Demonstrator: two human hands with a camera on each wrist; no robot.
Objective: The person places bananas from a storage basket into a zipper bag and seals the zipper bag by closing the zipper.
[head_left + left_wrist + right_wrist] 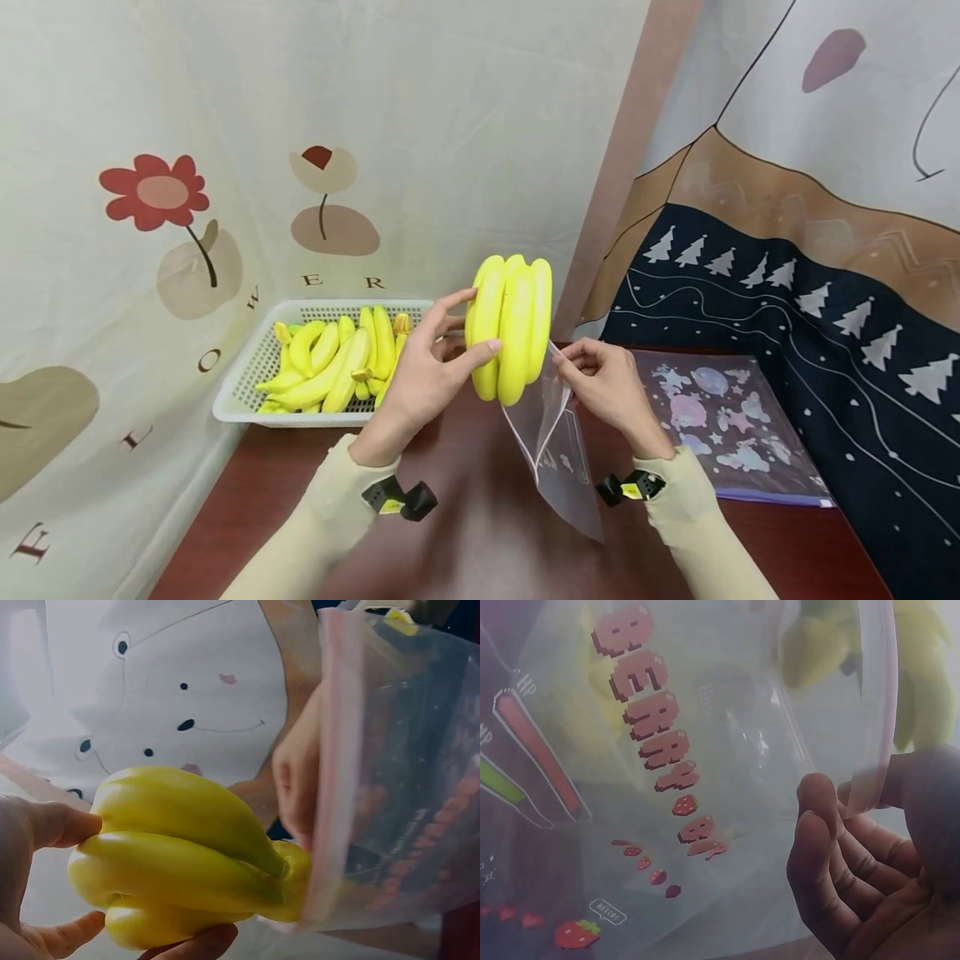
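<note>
A bunch of yellow bananas point(513, 329) is gripped by my left hand point(435, 358), thumb on one side and fingers on the other. In the left wrist view the stem end of the bananas point(180, 855) points at the mouth of a clear zip bag point(405, 795). My right hand point(603, 379) pinches the edge of that zip bag point(551, 450), which hangs open below the bananas. Printed strawberries and pink lettering show on the bag point(727, 750) in the right wrist view, with the right hand's fingers point(814, 847) at its edge.
A white plastic basket point(232, 396) with several more bananas point(330, 358) stands at the back left of the dark red table point(300, 500). Another clear zip bag point(720, 417) with printed shapes and a purple edge lies flat at the right. Patterned curtains point(480, 125) hang behind the table.
</note>
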